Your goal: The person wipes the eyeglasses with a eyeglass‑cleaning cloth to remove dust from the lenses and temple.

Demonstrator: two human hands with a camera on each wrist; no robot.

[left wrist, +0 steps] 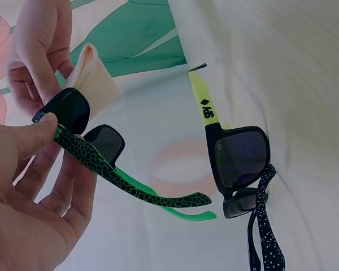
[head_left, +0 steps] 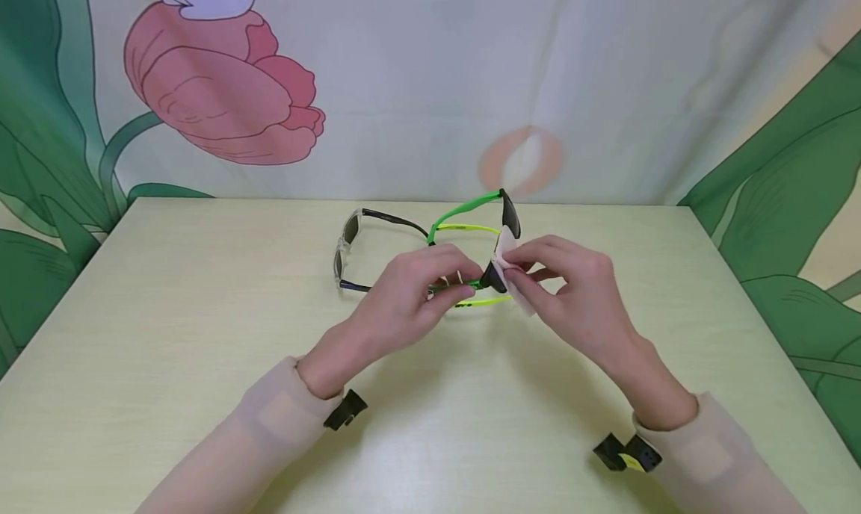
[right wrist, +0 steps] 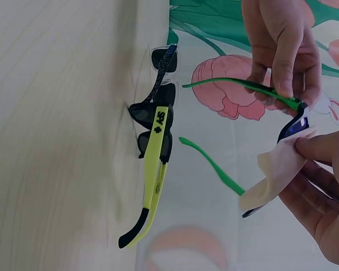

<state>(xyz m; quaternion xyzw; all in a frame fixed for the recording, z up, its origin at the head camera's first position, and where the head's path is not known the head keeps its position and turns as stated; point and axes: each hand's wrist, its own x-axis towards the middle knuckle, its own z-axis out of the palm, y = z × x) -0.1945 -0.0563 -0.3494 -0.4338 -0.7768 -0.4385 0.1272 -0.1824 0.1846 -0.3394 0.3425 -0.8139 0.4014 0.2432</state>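
Observation:
In the head view, my left hand (head_left: 406, 293) pinches one arm of a pair of green-armed sunglasses (left wrist: 118, 175) near its hinge, holding the glasses up over the table. A black crackle pattern covers the outside of that arm in the left wrist view. Both arms are unfolded. My right hand (head_left: 581, 297) pinches a pale pink lens cloth (right wrist: 279, 169) between thumb and fingers, folded over the front of the lenses. Much of the lens front is hidden behind the cloth in the right wrist view.
Behind the held pair, yellow-armed black sunglasses (right wrist: 154, 149) rest on the table (head_left: 168, 335). Clear-framed sunglasses with dark speckled arms (head_left: 339, 252) stand beside them to the left, their arms unfolded. A printed flower curtain (head_left: 417, 88) hangs at the table's back edge.

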